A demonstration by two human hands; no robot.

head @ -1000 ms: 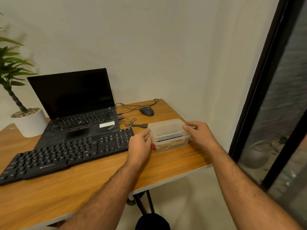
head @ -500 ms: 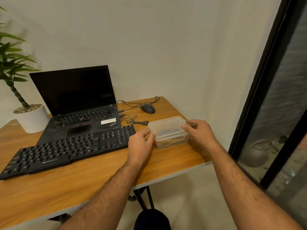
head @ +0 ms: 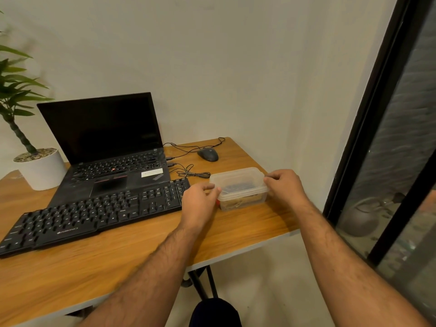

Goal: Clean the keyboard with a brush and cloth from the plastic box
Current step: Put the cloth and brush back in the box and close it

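A clear plastic box (head: 238, 188) with its lid on stands on the wooden desk (head: 141, 251), right of the black keyboard (head: 94, 214). A dark item and something tan show dimly through its walls. My left hand (head: 200, 204) pinches the lid's left edge with thumb and fingers. My right hand (head: 286, 187) grips the lid's right edge with curled fingers. The keyboard lies flat in front of the laptop, untouched.
An open black laptop (head: 106, 147) sits behind the keyboard. A wired mouse (head: 208, 154) and loose cables (head: 188, 172) lie behind the box. A potted plant (head: 35, 166) stands at the far left. The desk ends just right of the box, near a black-framed glass door (head: 377, 138).
Both hands stayed on the box; my left fingers shifted up onto the lid's left rim. The camera drifted slightly, so the scene sits a little differently in the frame.
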